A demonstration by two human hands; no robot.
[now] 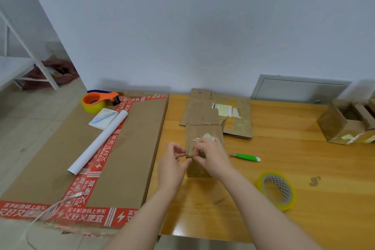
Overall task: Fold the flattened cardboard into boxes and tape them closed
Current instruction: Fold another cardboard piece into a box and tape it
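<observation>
At counter centre, lying with long axis 12-to-6 o'clock: small box. Pinching clear tape across its near top edge, fingers curled: left hand at 9 o'clock, right hand at 3 o'clock, equally near.

small brown box upright on table, clear tape across; flattened cardboard behind.

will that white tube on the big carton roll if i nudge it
Probably yes: the tube is round and lies on its side on the flat carton, so a sideways nudge should roll it. The notepad beside its far end might stop it on that side. Its near end looks hollow, so it is likely light and easy to crush.
</observation>
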